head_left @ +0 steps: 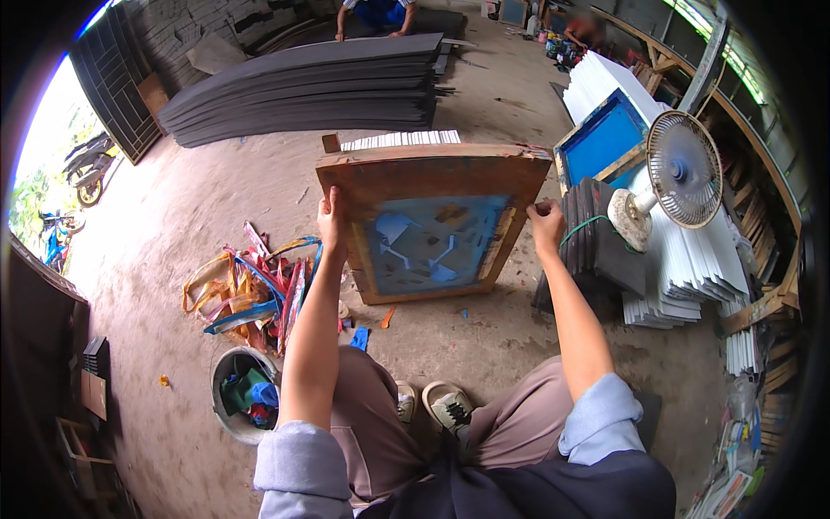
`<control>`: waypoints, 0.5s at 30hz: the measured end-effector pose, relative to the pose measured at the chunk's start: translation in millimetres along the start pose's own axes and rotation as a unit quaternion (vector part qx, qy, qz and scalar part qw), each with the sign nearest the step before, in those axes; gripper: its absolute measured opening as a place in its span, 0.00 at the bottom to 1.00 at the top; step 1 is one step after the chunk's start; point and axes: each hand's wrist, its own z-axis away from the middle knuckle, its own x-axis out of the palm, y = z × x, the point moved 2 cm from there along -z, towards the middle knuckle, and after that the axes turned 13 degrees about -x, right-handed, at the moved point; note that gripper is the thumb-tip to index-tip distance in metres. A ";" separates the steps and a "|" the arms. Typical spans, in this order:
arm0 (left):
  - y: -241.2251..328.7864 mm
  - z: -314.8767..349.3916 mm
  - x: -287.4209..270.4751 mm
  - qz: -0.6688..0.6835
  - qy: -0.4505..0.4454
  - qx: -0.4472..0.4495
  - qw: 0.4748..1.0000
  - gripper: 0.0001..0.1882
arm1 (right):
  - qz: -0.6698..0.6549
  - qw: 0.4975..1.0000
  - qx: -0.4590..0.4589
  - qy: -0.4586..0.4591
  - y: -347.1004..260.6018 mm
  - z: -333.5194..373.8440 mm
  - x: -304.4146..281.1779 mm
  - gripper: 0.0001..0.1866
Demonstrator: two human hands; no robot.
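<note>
A wooden screen printing frame (432,177) with a blue, stained mesh (437,246) stands tilted in front of me, its lower edge close to the floor. My left hand (330,223) is closed round its left side, with the thumb on the near face. At the right side my right hand (546,227) has its fingers curled in against the frame's edge; the fingertips are partly hidden. Behind the frame's top edge shows a row of white sheet edges (402,139). Both my forearms reach forward above my knees.
Left of the frame lie tangled coloured strips (251,290) and a bucket of rags (246,394). On the right are a fan (679,169), dark slabs (596,233), a blue-meshed frame (605,143) and white stacks (692,268). Farther off, a person (380,13) is behind stacked dark sheets (311,91).
</note>
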 end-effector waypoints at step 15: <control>-0.2 -3.4 -6.3 0.002 -0.013 -0.005 1.000 0.23 | -0.386 0.901 0.162 -0.116 43.1 -0.8 -4.4 0.20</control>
